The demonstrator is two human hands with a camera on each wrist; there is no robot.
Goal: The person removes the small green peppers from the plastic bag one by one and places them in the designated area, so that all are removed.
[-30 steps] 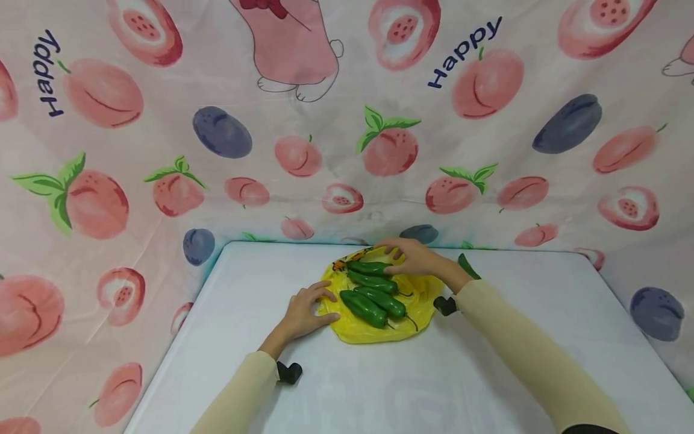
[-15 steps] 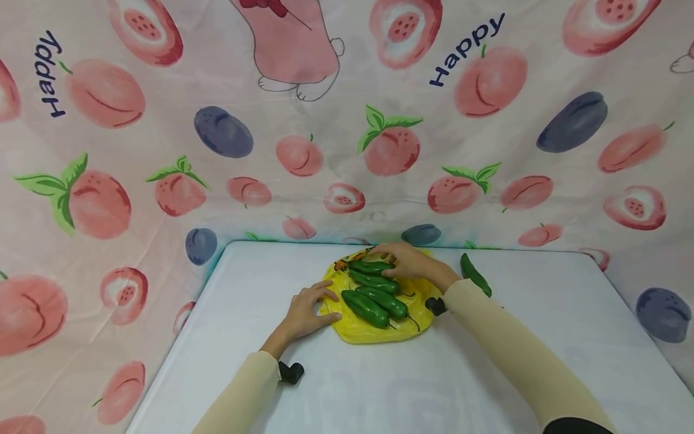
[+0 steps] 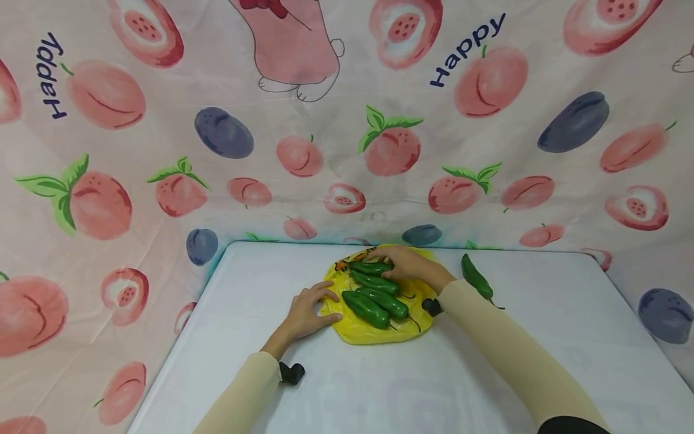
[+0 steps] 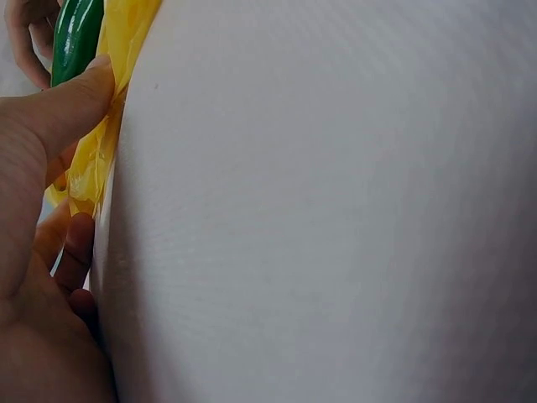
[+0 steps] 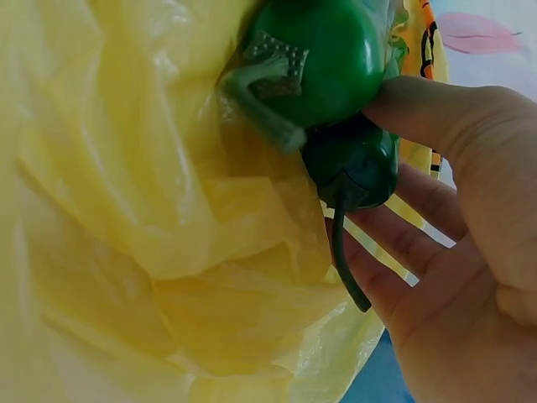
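A yellow plastic bag (image 3: 358,335) with an orange-and-black printed edge lies flat near the table's far side. Several glossy green peppers (image 3: 364,310) rest on it side by side. At its left edge my left hand (image 3: 305,312) holds the plastic between thumb and fingers; the thumb (image 4: 80,96) lies over the yellow film. My right hand (image 3: 403,263) reaches over the bag's far side and grips the farthest green pepper (image 3: 370,267). In the right wrist view, thumb and fingers surround this pepper (image 5: 357,164), its stem hanging down, beside a larger-looking pepper (image 5: 323,59).
One more green pepper (image 3: 477,277) lies alone on the white table (image 3: 542,325), right of the bag and just beyond the right sleeve (image 3: 499,337). A fruit-printed cloth (image 3: 325,120) hangs close behind the table's far edge.
My right hand has shifted slightly left and its fingers have come round the farthest pepper. The right forearm has moved left, uncovering the lone pepper. My left hand stays at the bag's edge.
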